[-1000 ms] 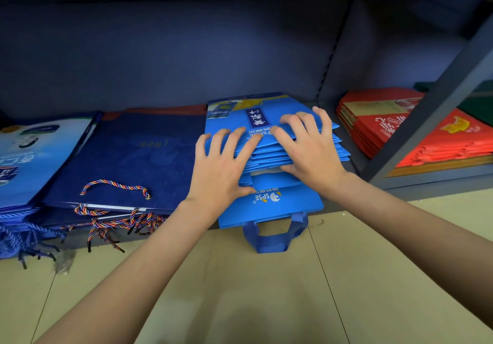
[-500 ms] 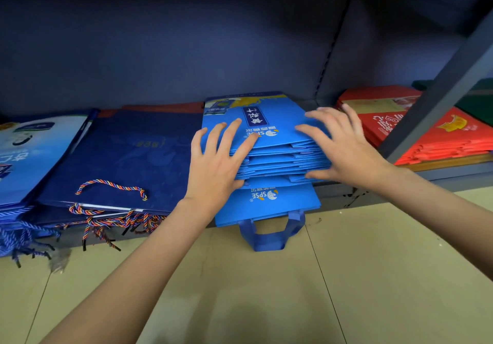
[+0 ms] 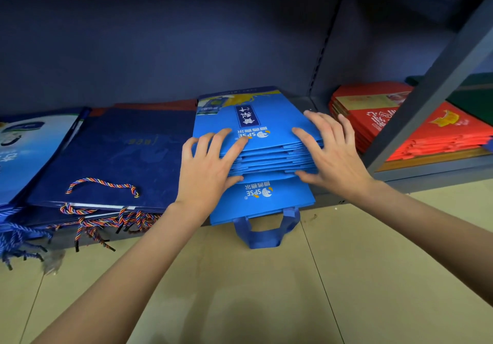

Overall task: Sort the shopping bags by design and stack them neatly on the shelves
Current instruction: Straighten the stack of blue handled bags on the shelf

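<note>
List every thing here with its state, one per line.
Blue stack: flat on shelf, edges uneven, bottom bag sticking out front.
Bottom bag's handle: hanging over the floor.
Left hand: fingers spread, on stack's front left.
Right hand: fingers spread, on stack's right edge.
Navy stack: flat, rope handles loose.
Red stack: flat, next bay.

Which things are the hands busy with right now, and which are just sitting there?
In use:
- left hand
- right hand
- stack of flat bright blue fabric bags with white logos

Just sitting there:
- dark navy paper bags with striped rope handles
- pale blue and white bags
- red paper bags
- grey metal shelf
</note>
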